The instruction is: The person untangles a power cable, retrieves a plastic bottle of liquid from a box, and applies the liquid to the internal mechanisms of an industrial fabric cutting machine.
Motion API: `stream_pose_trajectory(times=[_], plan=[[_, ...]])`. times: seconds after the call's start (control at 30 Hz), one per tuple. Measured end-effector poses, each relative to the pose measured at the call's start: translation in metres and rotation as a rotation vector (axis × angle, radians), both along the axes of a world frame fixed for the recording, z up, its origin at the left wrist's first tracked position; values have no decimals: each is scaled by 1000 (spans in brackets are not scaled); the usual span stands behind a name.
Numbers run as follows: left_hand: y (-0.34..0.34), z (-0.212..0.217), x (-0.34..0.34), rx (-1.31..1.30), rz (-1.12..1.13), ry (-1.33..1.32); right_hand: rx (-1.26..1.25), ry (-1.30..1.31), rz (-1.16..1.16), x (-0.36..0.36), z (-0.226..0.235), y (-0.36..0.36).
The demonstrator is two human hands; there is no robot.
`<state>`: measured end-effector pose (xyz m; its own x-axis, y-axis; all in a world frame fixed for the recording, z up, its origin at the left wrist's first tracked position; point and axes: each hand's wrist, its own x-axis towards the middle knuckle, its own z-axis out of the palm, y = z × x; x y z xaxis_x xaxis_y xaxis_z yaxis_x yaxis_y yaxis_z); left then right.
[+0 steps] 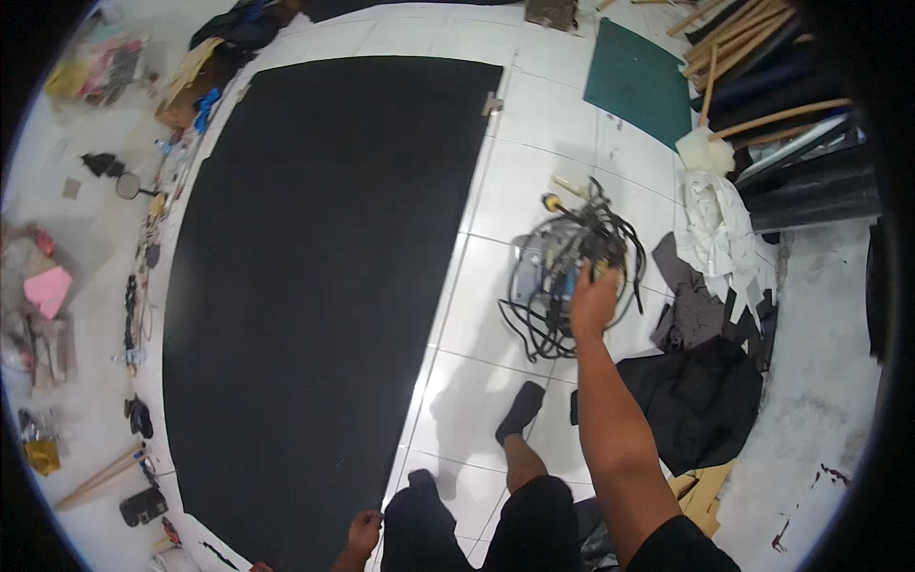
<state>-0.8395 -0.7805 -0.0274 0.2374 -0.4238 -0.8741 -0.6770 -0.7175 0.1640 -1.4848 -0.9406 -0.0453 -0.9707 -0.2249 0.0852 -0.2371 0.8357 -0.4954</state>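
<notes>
Cables [591, 238] bunch ahead and left of the right hand [595, 303], curled closed round them; left hand [364, 530] half-curled, hold unclear.

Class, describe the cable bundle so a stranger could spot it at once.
From the large black sheet, move right onto the white tiled floor. There, with the right hand on it, is the dark cable bundle. Its tangled loops set it apart from the flat green sheet beyond and the crumpled black cloth nearer.

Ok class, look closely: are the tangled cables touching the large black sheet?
Apart. The head view shows it plainly: a strip of white floor tiles lies between the tangled cables and the large black sheet.
</notes>
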Motion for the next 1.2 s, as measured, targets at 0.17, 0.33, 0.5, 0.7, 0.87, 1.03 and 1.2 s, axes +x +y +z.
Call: stream_pose_trajectory(times=[0.17, 0.33, 0.5, 0.7, 0.87, 1.03, 1.2], plan=[[-43, 9, -177, -64, -91, 168, 25, 36, 58, -89, 0, -87], [-74, 3, -271, 37, -81, 168, 8, 104, 246, -187, -4, -170], [-110, -37, -308, 59, 20, 102, 77, 73, 542, -277, 1, -236], [-219, -40, -443, -155, -10, 220, 207, -7, 909, -369, 2, -295], [-352, -27, -628, -181, -82, 388, 302, 58, 1166, -424, 7, -305], [-449, -17, -804, -495, -14, 597, 364, 14, 1339, -454, 23, -304], [-466, -23, -913, -988, 19, 102, 217, 31, 1434, -465, -3, -294]])
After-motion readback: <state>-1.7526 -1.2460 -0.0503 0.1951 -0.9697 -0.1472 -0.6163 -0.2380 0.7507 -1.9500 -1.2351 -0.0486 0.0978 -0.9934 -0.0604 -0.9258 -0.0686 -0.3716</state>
